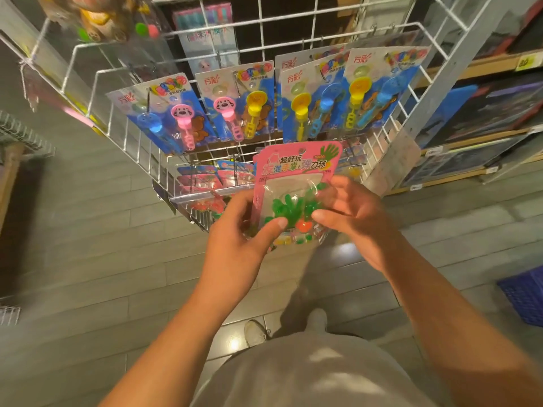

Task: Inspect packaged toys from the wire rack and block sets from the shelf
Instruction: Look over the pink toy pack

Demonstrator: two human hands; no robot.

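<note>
Two hands hold one pink toy pack (pixel 296 177) up in the middle of the view, just in front of the white wire rack (pixel 205 57). The left hand (pixel 238 230) grips the pack's left side, with its thumb pressed on the clear front. The right hand (pixel 352 212) grips the right side, its fingers (pixel 338 186) curled round the edge and its thumb on the front too. Inside the clear pocket of the pack are green hand-shaped toys (pixel 286 208), a small red ball (pixel 304 226) and some little beads along the bottom.

On the rack, farther away, hang blue cards with bubble wands (pixel 258 110) in blue, pink and yellow. Lower on the rack, behind the pink pack, more packs (pixel 205 180) hang in a row, some pink and some blue. At the far left top hangs a clear bag with a brown toy (pixel 97 19).

On the right stands a shelf (pixel 476 69) with flat boxes (pixel 499 104) on it. A blue crate (pixel 526 295) sits on the floor at the near right edge.

The grey floor (pixel 102 230) is open to the left of the rack. The person's shoes (pixel 255 331) stand close to the rack's foot.
</note>
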